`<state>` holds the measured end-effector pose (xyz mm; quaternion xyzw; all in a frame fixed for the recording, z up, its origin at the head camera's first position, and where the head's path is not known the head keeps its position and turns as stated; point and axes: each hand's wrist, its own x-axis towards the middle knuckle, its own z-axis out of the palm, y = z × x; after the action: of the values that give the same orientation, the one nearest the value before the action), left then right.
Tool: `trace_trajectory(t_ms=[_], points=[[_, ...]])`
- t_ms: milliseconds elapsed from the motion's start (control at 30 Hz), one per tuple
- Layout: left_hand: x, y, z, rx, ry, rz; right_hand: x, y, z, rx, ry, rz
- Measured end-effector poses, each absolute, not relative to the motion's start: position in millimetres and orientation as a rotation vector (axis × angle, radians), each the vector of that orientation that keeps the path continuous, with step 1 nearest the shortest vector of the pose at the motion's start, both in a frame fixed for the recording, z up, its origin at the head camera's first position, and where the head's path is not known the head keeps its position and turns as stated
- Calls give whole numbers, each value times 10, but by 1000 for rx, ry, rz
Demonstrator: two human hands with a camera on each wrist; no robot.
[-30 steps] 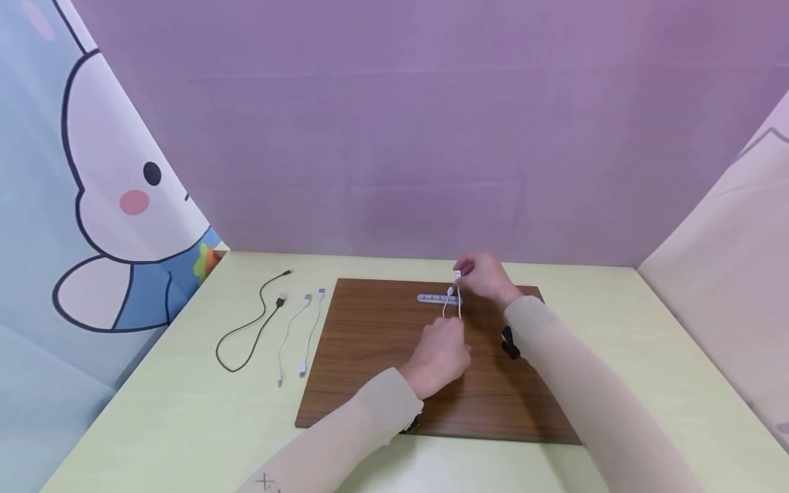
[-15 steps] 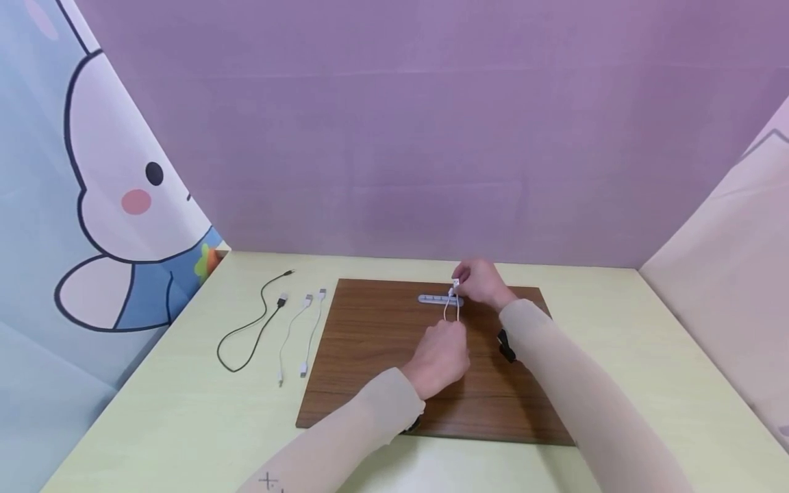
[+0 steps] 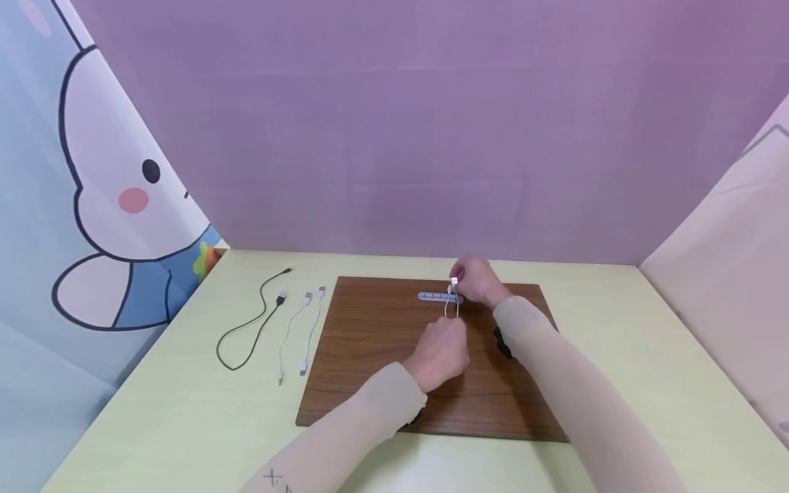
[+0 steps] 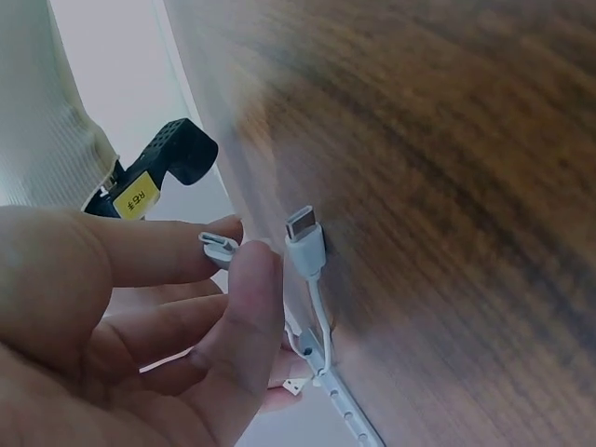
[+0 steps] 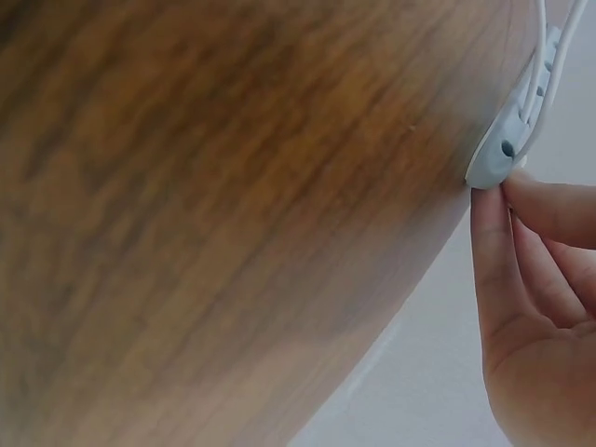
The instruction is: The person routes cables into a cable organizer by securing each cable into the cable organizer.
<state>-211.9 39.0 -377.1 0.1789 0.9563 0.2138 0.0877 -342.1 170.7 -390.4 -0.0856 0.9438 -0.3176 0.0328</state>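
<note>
My left hand (image 3: 439, 350) is over the middle of the wooden board. In the left wrist view its thumb and finger pinch the small plug (image 4: 221, 247) of a white USB cable. My right hand (image 3: 481, 279) holds the same cable near its USB-A plug (image 3: 454, 281), at the right end of a light blue cable organizer (image 3: 433, 296). Its fingertips (image 5: 494, 205) are right at the organizer's end in the right wrist view. A second white cable passes through the organizer, its small plug (image 4: 305, 242) lying close over the board.
The brown wooden board (image 3: 364, 356) lies on a pale yellow table (image 3: 185, 411). Left of it are a black USB cable (image 3: 246, 327) and two short white cables, one (image 3: 290, 335) beside the other (image 3: 313, 329). A purple curtain (image 3: 394, 137) stands behind.
My right hand has moved slightly left and down, bringing the USB-A plug over the organizer's right end beside the other cable. The left hand has stayed nearly in place.
</note>
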Motion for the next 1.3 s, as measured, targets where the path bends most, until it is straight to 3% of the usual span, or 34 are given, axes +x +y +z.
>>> trace_trajectory(t_ms=[800,1300], points=[[-2207,477,-3763,470,2750,663,-3469,1727,-3919,-270,2928,-863],[-2082,486,-3684,465,2734,619,-3372,1775,-3878,-338,2923,-829]])
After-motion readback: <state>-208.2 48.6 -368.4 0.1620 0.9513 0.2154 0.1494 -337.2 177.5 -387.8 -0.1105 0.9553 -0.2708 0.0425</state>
